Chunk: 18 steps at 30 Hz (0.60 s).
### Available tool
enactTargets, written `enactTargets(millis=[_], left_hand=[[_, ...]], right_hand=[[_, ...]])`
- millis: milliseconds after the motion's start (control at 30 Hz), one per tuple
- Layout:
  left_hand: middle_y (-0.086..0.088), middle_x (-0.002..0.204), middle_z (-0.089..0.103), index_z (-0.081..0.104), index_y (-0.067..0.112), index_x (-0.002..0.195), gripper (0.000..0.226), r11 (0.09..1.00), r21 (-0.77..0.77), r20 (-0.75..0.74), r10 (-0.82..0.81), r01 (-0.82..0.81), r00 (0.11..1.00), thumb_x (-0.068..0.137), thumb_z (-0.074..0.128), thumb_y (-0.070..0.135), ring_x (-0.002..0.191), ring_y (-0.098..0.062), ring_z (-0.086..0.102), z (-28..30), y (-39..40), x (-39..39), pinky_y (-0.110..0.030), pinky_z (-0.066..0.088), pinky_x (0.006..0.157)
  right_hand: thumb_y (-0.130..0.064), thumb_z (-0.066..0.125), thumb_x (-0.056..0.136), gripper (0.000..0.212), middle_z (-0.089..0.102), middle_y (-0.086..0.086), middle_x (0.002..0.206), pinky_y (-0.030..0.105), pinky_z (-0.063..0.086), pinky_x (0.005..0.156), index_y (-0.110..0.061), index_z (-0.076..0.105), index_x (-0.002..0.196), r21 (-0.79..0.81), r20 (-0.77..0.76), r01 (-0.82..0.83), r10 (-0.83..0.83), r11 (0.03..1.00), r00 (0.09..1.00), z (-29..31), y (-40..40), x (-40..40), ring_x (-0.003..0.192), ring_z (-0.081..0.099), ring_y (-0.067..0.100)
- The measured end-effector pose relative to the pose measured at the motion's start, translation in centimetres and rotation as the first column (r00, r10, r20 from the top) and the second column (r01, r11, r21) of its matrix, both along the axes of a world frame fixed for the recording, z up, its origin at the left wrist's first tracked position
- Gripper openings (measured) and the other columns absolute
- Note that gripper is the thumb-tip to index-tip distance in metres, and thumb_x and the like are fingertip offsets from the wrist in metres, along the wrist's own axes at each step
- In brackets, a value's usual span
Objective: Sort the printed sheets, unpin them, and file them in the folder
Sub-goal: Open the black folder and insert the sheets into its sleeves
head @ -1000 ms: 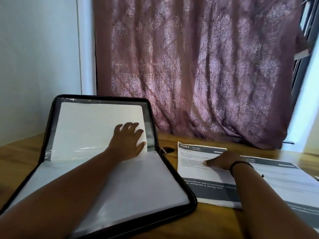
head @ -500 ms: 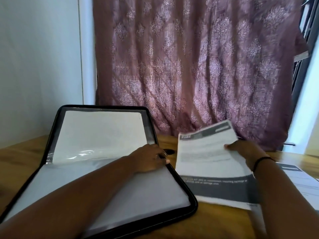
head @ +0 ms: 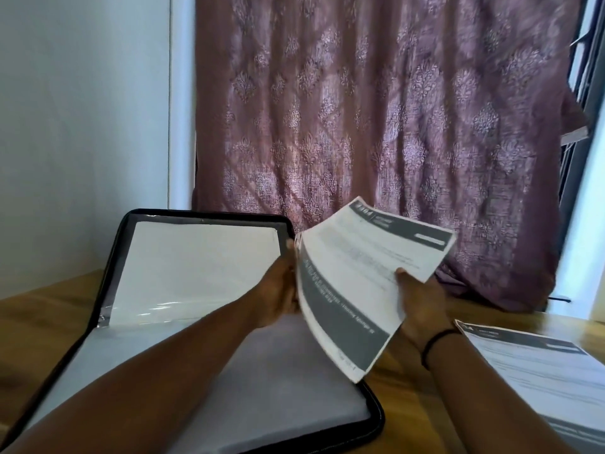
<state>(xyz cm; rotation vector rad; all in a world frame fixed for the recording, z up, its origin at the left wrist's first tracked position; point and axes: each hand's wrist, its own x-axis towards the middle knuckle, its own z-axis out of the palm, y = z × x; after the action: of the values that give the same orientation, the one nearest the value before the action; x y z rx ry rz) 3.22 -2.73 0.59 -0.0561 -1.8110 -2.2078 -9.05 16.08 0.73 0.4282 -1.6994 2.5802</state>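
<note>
A black zip folder (head: 131, 244) lies open on the left of the wooden table, its lid propped up, with a white sheet under a clear sleeve inside. Both hands hold a set of printed sheets (head: 363, 273) with grey bands in the air over the folder's right edge. My left hand (head: 278, 290) grips the set's left edge. My right hand (head: 419, 299) holds its right side, thumb on top. Another printed sheet (head: 537, 371) lies flat on the table at the right.
The wooden table (head: 422, 404) shows between the folder and the flat sheet. A mauve patterned curtain (head: 376, 126) hangs close behind the table. A white wall (head: 82, 126) stands at the left and a window frame (head: 586, 93) at the far right.
My right hand lifted the printed sheets off the table and carried them left toward the folder. My left hand left the folder's page and took hold of their left edge.
</note>
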Motion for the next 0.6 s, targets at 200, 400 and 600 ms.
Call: enactTargets(millis=[200,400,600], left_hand=[[-0.012,0.099,0.072,0.069,0.010,0.106,0.035,0.999,0.020,0.056,0.037,-0.038,0.998,0.083,0.061,0.035,0.082,-0.026,0.068,2.4,0.0,1.2,-0.039,0.052,0.086],[-0.022,0.084,0.064,0.063,0.000,0.090,0.022,0.953,-0.211,0.260,0.267,-0.215,0.928,0.076,0.047,-0.005,0.062,-0.027,0.064,5.0,-2.4,3.0,-0.029,0.057,0.059],[-0.009,0.058,0.067,0.065,0.004,0.072,0.012,0.905,-0.421,0.478,0.284,-0.067,0.831,0.079,0.056,0.001,0.048,-0.018,0.065,4.8,-3.4,5.2,-0.025,0.055,0.048]], right_hand=[[-0.006,0.051,0.097,0.028,0.069,0.006,0.109,0.037,0.056,0.076,-0.009,0.058,0.124,-0.145,0.062,-0.071,0.081,0.987,0.995,1.2,-1.3,2.1,0.091,0.067,0.022],[-0.067,0.059,0.073,0.077,0.061,0.016,0.130,0.060,0.046,0.095,-0.017,0.059,0.131,0.177,0.219,-0.662,0.627,0.728,0.748,2.6,5.3,0.2,0.119,0.055,0.044],[-0.089,0.031,0.076,0.113,0.029,0.022,0.153,0.054,-0.004,0.118,-0.004,0.024,0.150,-0.077,0.136,-0.922,0.920,0.380,0.368,0.5,10.2,-3.3,0.141,0.030,0.038]])
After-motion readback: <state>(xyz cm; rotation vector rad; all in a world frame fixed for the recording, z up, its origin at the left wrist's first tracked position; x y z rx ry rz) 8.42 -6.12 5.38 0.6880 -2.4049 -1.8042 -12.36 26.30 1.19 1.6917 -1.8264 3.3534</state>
